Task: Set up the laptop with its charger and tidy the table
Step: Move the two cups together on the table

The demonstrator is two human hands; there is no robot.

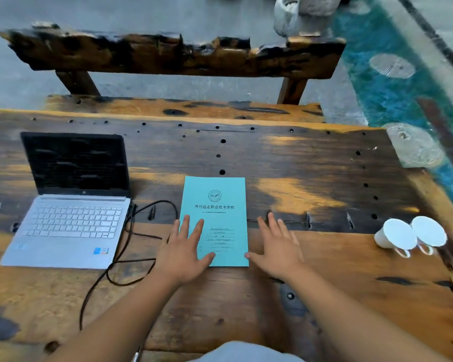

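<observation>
A silver laptop (68,220) stands open with a dark screen at the left of the wooden table (311,163). A black charger cable (120,257) runs from the laptop's right side and loops toward the table's near edge. A teal booklet (217,202) lies flat in the middle. My left hand (181,254) rests flat with straight fingers on the booklet's lower left part. My right hand (277,246) lies flat on the table just right of the booklet, its thumb at the booklet's lower right corner.
Two white mugs (411,235) lie tipped on their sides near the table's right edge. A rough wooden bench (168,53) stands beyond the far edge. A teal painted floor strip (403,95) runs along the right.
</observation>
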